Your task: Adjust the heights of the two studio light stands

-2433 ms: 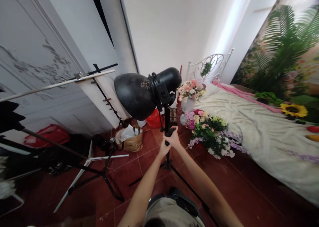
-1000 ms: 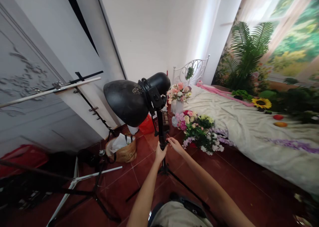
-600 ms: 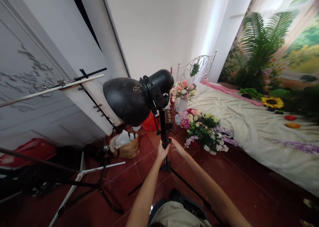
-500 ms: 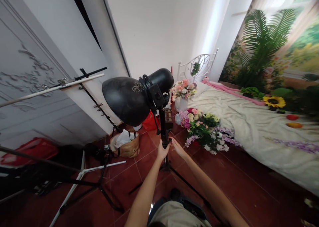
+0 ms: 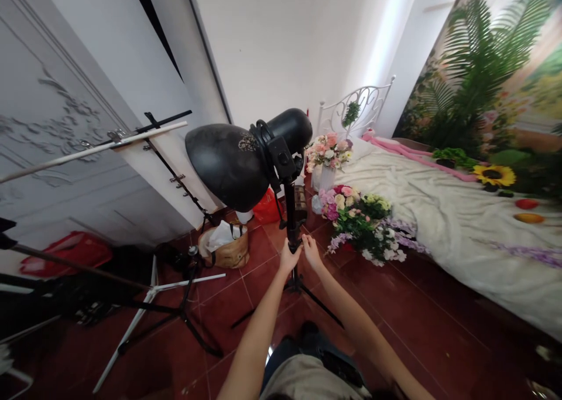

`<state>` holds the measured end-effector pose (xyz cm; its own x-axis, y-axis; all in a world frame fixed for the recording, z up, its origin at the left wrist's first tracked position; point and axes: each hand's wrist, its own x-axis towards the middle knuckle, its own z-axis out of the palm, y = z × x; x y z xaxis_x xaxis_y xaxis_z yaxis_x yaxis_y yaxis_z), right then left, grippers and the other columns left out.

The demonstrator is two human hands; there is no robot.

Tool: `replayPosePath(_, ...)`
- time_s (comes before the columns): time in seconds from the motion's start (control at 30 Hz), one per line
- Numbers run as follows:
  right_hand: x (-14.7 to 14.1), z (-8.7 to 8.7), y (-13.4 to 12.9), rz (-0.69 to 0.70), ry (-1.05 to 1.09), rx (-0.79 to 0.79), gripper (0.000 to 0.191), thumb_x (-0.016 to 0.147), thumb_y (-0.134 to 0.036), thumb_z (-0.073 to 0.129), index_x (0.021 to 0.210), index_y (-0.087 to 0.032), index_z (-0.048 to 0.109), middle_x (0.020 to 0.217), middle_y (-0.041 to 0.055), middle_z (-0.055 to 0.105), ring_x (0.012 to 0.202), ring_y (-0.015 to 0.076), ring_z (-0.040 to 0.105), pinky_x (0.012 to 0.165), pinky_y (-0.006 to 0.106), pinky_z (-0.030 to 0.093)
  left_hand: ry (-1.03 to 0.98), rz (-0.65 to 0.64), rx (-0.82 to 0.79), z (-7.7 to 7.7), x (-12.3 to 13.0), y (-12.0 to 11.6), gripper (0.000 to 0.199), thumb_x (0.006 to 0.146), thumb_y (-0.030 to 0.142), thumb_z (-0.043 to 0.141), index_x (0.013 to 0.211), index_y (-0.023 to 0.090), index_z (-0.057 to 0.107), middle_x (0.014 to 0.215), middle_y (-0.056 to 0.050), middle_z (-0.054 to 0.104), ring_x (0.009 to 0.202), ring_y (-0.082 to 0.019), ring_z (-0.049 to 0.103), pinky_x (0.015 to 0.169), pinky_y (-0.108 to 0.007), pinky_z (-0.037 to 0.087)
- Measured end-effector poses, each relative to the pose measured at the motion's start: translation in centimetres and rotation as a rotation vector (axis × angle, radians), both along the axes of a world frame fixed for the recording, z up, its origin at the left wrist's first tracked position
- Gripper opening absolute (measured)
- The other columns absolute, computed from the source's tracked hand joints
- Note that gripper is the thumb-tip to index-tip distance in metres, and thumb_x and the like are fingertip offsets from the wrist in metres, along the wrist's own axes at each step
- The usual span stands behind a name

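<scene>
As our left hand (image 5: 288, 258) and right hand (image 5: 311, 252) bunch their fingers at the pole (image 5: 290, 224), grip unclear, a slip could topple the top-heavy lamp (image 5: 223, 166) onto the flowers (image 5: 360, 227).

Left hand (image 5: 288, 257) touches the black light stand (image 5: 291, 218), right hand (image 5: 312, 253) just beside.

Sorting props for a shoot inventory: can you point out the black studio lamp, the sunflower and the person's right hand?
Black studio lamp (image 5: 223, 166): head view, on the shade's dome.
Sunflower (image 5: 492, 175): head view, on its dark centre.
Right hand (image 5: 312, 253): head view, on the back of the hand.
</scene>
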<state>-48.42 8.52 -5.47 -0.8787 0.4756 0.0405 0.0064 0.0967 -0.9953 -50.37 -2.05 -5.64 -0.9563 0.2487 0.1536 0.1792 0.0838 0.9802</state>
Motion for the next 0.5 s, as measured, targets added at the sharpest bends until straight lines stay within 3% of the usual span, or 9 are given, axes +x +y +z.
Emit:
replayPosePath(0.1, 0.6, 1.1, -0.1, 0.049, -0.032, -0.135, 0.056, 0.076, -0.071, 0.041, 0.081, -0.018, 0.057, 0.080, 0.0066, 0.062, 0.082, 0.0205, 0.059, 0.078, 0.034, 0.050, -0.020, 0.008, -0.037, 0.2, 0.0, -0.2, 0.039, 0.074, 0.035, 0.067, 0.106, 0.020, 0.052, 0.101, -0.008, 0.065, 0.094, -0.020, 0.063, 0.088, -0.039, 0.047)
replayPosePath(0.2, 3.4, 0.1, -0.3, 0.075, -0.120, -0.361, 0.057, 0.074, -0.069, 0.045, 0.090, -0.017, 0.059, 0.084, 0.0101, 0.065, 0.080, 0.0212, 0.063, 0.074, 0.034, 0.052, -0.042, 0.018, -0.080, 0.6, 0.1, -0.6, 0.038, 0.072, 0.035, 0.068, 0.104, 0.020, 0.053, 0.098, -0.008, 0.066, 0.095, -0.021, 0.063, 0.090, -0.040, 0.046)
replayPosePath(0.27, 7.2, -2.4, -0.5, 0.070, -0.249, -0.500, 0.052, 0.072, -0.064, 0.051, 0.093, -0.017, 0.060, 0.088, 0.0118, 0.066, 0.082, 0.0219, 0.066, 0.076, 0.037, 0.053, -0.058, 0.025, -0.076, 0.9, 0.2, -0.9, 0.039, 0.070, 0.035, 0.070, 0.102, 0.020, 0.054, 0.097, -0.008, 0.066, 0.097, -0.021, 0.062, 0.092, -0.039, 0.045)
replayPosePath(0.4, 18.5, -10.1, -0.2, -0.080, -0.540, -0.682, 0.036, 0.062, -0.049, 0.058, 0.086, -0.023, 0.060, 0.092, 0.0117, 0.068, 0.094, 0.0265, 0.066, 0.084, 0.039, 0.053, -0.072, 0.032, -0.062, 0.9, 0.3, -1.3, 0.040, 0.068, 0.036, 0.072, 0.101, 0.021, 0.054, 0.099, -0.007, 0.066, 0.100, -0.022, 0.062, 0.094, -0.040, 0.043)
replayPosePath(0.5, 27.9, -14.9, 0.8, -0.234, -0.627, -0.631, 0.032, 0.056, -0.052, 0.051, 0.076, -0.027, 0.056, 0.087, 0.0128, 0.068, 0.102, 0.0325, 0.063, 0.086, 0.042, 0.051, -0.059, 0.032, -0.085, 0.8, 0.3, -1.6, 0.042, 0.069, 0.037, 0.071, 0.103, 0.022, 0.054, 0.100, -0.008, 0.066, 0.100, -0.023, 0.062, 0.093, -0.039, 0.044)
